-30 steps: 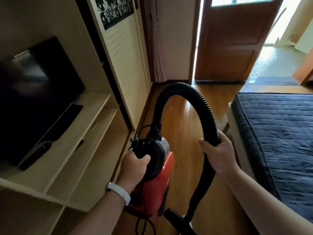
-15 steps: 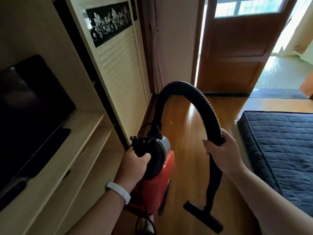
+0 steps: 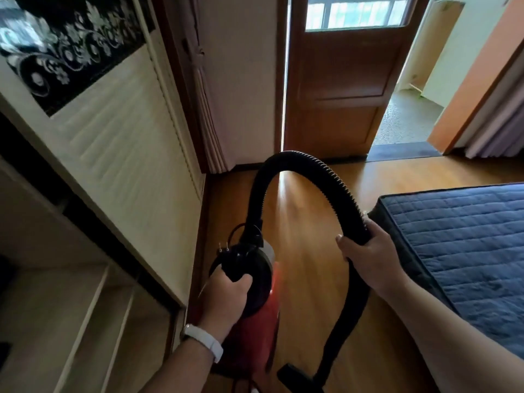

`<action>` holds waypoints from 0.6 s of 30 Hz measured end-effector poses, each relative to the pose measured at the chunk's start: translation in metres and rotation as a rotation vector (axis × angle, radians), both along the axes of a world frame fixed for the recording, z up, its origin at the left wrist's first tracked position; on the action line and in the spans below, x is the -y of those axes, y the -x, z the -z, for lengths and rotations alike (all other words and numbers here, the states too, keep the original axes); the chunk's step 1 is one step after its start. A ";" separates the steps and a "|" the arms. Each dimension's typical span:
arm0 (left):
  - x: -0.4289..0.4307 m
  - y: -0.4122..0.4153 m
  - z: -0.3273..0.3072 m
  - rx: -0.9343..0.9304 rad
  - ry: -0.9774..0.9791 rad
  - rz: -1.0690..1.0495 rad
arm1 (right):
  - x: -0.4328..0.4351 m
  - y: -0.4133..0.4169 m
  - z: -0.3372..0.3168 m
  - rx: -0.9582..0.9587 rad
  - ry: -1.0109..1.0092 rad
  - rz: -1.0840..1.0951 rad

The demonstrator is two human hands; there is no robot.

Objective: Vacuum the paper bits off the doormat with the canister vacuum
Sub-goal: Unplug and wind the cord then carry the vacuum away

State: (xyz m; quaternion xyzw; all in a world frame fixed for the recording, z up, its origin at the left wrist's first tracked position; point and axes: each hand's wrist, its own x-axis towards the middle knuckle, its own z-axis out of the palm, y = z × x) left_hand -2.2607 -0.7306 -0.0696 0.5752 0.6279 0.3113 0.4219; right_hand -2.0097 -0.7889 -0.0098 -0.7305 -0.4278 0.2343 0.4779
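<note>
Head view shows my left hand (image 3: 226, 296) wrapped tight around the black handle of the red canister vacuum (image 3: 255, 321), carried above the wood floor (image 3: 306, 251), my right hand (image 3: 365, 256) closed around its ribbed hose (image 3: 317, 168), nozzle (image 3: 297, 378) hanging low, no readable lettering anywhere.

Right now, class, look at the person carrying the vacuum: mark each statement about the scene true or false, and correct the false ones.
1. The left hand has its grip on the vacuum's black handle. True.
2. The right hand is empty. False: it holds the black hose.
3. The vacuum body is blue. False: it is red.
4. A dark quilted mattress lies on the person's right. True.
5. The wooden door ahead stands shut. False: it is open, with a floor visible beyond.
</note>
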 end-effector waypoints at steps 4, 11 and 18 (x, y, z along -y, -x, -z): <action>-0.071 -0.010 -0.002 -0.051 -0.026 0.093 | -0.038 -0.010 -0.001 0.009 0.004 0.074; -0.160 -0.064 -0.001 -0.029 -0.017 0.179 | -0.096 -0.053 0.000 -0.057 0.011 0.135; -0.240 -0.146 0.007 -0.030 0.021 0.161 | -0.198 -0.132 0.022 -0.118 -0.025 0.129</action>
